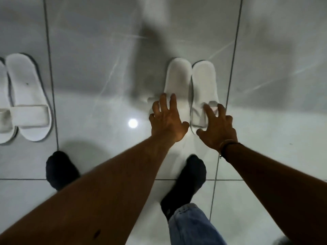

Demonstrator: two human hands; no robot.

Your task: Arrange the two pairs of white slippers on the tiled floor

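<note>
Two pairs of white slippers lie on the grey tiled floor (99, 71). One pair rests at the far left, its right slipper (29, 96) fully in view and its left slipper (4, 103) cut by the frame edge. The other pair sits side by side at centre right: left slipper (178, 78), right slipper (203, 82). My left hand (167, 119) hovers with fingers spread over the toe end of the left one. My right hand (216, 128) has spread fingers touching the strap of the right one. Neither hand holds anything.
My two feet in dark socks stand on the tiles, the left foot (61, 169) below the far-left pair, the right foot (189, 181) with a blue jeans cuff below the centre pair. Dark grout lines cross the glossy floor. A lamp reflection (133, 123) glares near my left hand.
</note>
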